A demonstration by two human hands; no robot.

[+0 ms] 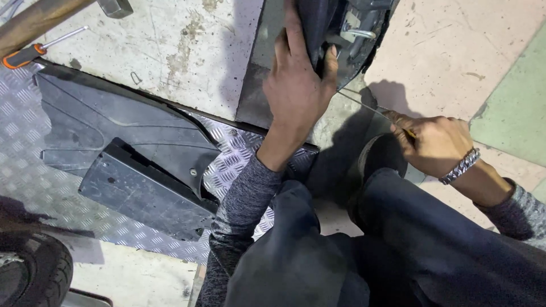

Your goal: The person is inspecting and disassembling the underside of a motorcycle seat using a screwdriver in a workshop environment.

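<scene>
The person crouches over a black plastic panel (318, 34) standing at the top of the view. The left hand (296, 85) wraps over its edge, fingers curled round and thumb pressed on the other side. The right hand (435, 142) is closed round a screwdriver (369, 108) whose thin shaft points in toward the panel's inner side, near a metal clip (358, 33). It looks wise to keep the shaft straight on the fastener and hold the panel firm so the tip doesn't slip.

A second black cover (125, 153) lies flat on a ribbed metal plate (23, 170), over stained concrete floor (170, 51). An orange-handled screwdriver (25, 55) rests at the upper left, and a tyre (34, 273) shows bottom left.
</scene>
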